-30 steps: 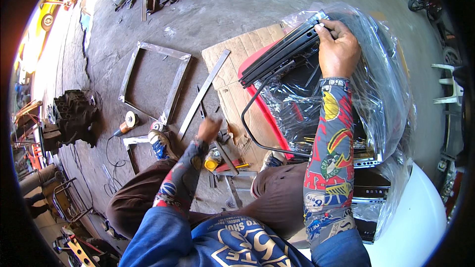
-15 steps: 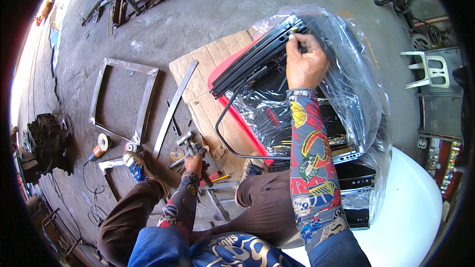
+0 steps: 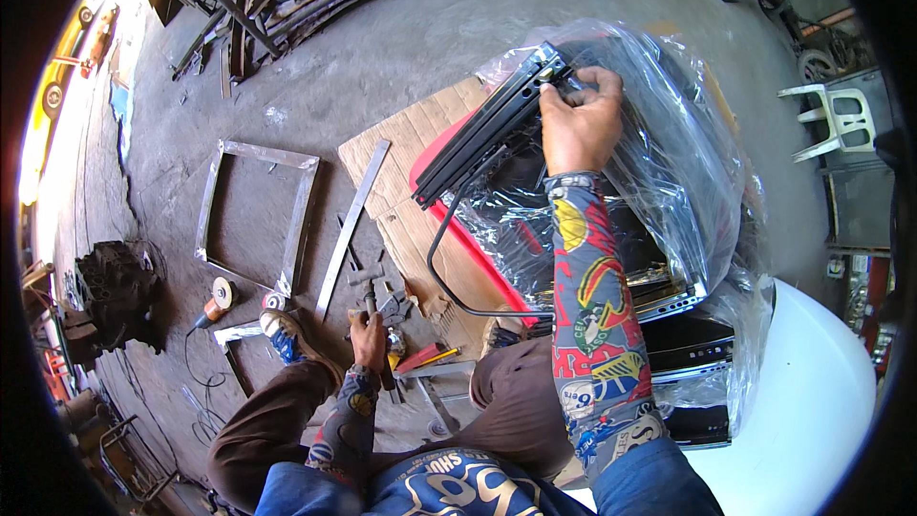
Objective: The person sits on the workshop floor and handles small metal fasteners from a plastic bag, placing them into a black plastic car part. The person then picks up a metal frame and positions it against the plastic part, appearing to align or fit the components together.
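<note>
A car seat (image 3: 516, 263) lies tipped over in clear plastic film (image 3: 693, 182), with red trim (image 3: 492, 272) along one side. Black metal seat rails (image 3: 492, 129) run across its far end. At the rail's far tip, my right hand (image 3: 583, 124) has thumb and fingers closed; whatever small part they pinch is too hidden to name. My left hand (image 3: 368, 339) grips the handle of a hammer (image 3: 370, 291) low between my feet. Its head points away from me, above several small metal scraps and tools on the floor.
Flattened cardboard (image 3: 396, 172) lies under the seat. Left of it are a flat metal strip (image 3: 353, 229), a rectangular metal frame (image 3: 306, 201) and a corded angle grinder (image 3: 220, 296). A white curved panel (image 3: 802, 373) stands at my right, with a white plastic chair (image 3: 836, 124) beyond.
The hammer has turned in my left hand, its head now pointing away from me. My right fingers have shifted around the rail tip. The whole view has swung slightly.
</note>
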`<state>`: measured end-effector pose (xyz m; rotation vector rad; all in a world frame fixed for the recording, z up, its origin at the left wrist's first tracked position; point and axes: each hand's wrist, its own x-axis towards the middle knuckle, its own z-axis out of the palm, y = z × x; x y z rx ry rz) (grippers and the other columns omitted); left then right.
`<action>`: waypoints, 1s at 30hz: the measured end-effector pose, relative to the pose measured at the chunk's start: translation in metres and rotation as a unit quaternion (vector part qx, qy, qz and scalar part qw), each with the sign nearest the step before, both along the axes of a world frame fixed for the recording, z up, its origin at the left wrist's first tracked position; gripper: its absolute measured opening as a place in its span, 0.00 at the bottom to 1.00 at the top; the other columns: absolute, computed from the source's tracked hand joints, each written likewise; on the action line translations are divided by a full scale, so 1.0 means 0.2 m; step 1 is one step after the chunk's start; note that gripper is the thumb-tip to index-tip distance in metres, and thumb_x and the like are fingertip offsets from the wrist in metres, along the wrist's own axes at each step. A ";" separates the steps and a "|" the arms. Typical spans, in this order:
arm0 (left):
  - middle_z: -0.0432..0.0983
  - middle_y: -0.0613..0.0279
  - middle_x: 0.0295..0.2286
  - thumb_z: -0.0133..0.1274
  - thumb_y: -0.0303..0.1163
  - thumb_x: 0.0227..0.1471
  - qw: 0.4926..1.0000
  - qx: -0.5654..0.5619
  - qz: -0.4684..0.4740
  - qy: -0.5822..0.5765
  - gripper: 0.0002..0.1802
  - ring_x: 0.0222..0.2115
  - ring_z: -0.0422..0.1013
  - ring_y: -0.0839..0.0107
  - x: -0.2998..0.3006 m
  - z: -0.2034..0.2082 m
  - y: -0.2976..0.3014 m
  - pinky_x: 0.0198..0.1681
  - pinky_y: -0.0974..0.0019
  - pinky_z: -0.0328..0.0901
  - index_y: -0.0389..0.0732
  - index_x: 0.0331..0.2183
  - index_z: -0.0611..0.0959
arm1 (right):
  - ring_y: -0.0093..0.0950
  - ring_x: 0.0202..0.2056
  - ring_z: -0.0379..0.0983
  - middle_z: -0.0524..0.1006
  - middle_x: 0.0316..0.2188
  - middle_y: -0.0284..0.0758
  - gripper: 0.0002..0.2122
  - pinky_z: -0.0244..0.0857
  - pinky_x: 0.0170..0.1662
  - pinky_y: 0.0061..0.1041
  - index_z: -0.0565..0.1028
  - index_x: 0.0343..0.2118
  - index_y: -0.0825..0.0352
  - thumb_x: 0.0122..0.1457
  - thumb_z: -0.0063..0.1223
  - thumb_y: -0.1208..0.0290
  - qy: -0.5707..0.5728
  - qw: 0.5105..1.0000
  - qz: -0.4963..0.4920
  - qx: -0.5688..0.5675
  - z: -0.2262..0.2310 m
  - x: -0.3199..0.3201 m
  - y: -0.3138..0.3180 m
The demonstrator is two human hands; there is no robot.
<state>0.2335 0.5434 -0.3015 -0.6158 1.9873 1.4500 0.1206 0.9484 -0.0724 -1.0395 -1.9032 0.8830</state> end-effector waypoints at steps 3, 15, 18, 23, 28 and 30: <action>0.64 0.70 0.18 0.51 0.34 0.58 0.997 0.049 -0.032 0.055 0.10 0.16 0.61 0.80 -0.14 0.25 0.11 0.16 0.72 0.56 0.37 0.33 0.74 | 0.34 0.24 0.78 0.77 0.22 0.36 0.17 0.70 0.31 0.33 0.73 0.37 0.62 0.45 0.68 0.73 -0.001 0.999 0.011 0.041 0.03 0.00 -0.03; 0.72 0.66 0.22 0.51 0.29 0.59 0.867 0.054 -0.294 0.400 0.22 0.20 0.67 0.77 -0.92 1.28 0.81 0.22 0.68 0.63 0.32 0.54 0.72 | 0.14 0.12 0.50 0.62 0.15 0.19 0.17 0.43 0.18 0.20 0.77 0.37 0.62 0.62 0.51 0.50 0.195 0.691 0.128 -0.685 0.17 0.01 -0.02; 0.75 0.50 0.20 0.54 0.30 0.56 0.686 -0.070 -0.356 0.630 0.23 0.19 0.74 0.60 -1.01 1.48 1.00 0.23 0.60 0.66 0.44 0.54 0.75 | 0.14 0.14 0.51 0.63 0.15 0.18 0.13 0.44 0.19 0.20 0.77 0.39 0.60 0.65 0.49 0.55 0.283 0.632 0.138 -0.708 0.12 -0.03 -0.03; 0.77 0.46 0.24 0.55 0.34 0.55 0.583 -0.150 -0.455 0.656 0.23 0.24 0.76 0.51 -1.09 1.78 1.26 0.27 0.53 0.68 0.56 0.54 0.77 | 0.15 0.16 0.53 0.63 0.16 0.17 0.09 0.47 0.21 0.20 0.77 0.39 0.57 0.65 0.49 0.59 0.334 0.608 0.139 -0.706 0.08 -0.05 -0.04; 0.80 0.49 0.32 0.53 0.30 0.55 0.538 -0.159 -0.525 0.640 0.23 0.30 0.77 0.52 -1.07 1.92 1.46 0.33 0.54 0.69 0.52 0.53 0.78 | 0.16 0.15 0.53 0.62 0.16 0.18 0.09 0.47 0.21 0.21 0.76 0.38 0.55 0.67 0.44 0.59 0.358 0.586 0.128 -0.715 0.08 -0.08 -0.07; 0.81 0.49 0.32 0.53 0.30 0.56 0.493 -0.172 -0.575 0.630 0.19 0.30 0.77 0.53 -1.09 1.95 1.52 0.33 0.54 0.70 0.52 0.50 0.82 | 0.17 0.14 0.52 0.62 0.16 0.18 0.10 0.48 0.21 0.23 0.74 0.39 0.52 0.67 0.42 0.56 0.357 0.590 0.120 -0.714 0.07 -0.09 -0.07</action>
